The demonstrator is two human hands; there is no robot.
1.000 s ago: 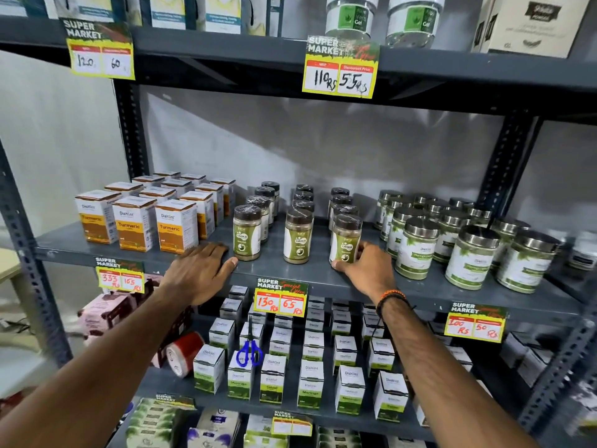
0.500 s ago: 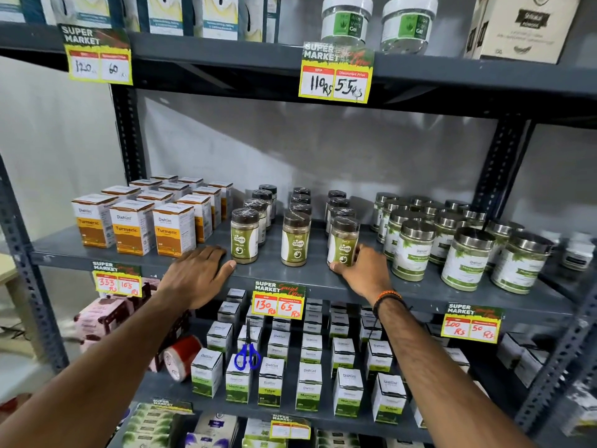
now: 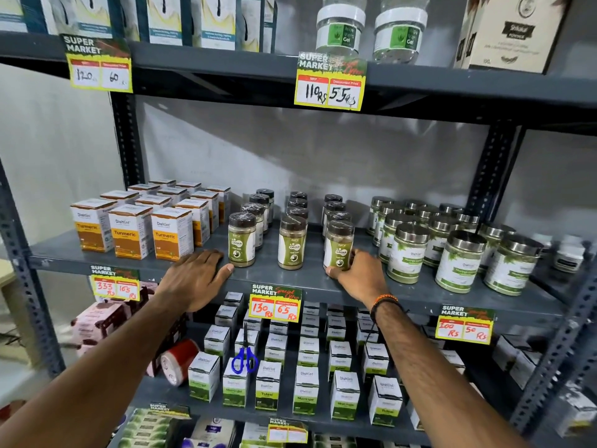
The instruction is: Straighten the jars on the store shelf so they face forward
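Note:
Three rows of brown-lidded green-labelled jars stand on the grey middle shelf (image 3: 290,279). The front left jar (image 3: 242,242) and front middle jar (image 3: 292,242) show their labels forward. My right hand (image 3: 358,276) wraps the base of the front right jar (image 3: 337,242), whose label is turned slightly left. My left hand (image 3: 197,276) lies flat on the shelf edge, fingers spread, its thumb just short of the front left jar. Steel-lidded jars (image 3: 408,253) with white and green labels crowd the shelf's right part.
Orange turmeric boxes (image 3: 130,232) stand left of the jars. Price tags (image 3: 274,303) hang from the shelf edges. The shelf below carries small white and green boxes (image 3: 305,389), blue scissors (image 3: 245,358) and a red roll (image 3: 177,360). The upper shelf carries gel jars (image 3: 339,27).
My right hand has stayed on the front right jar and its label has turned a little. My left hand stays resting on the shelf edge. The view has shifted slightly.

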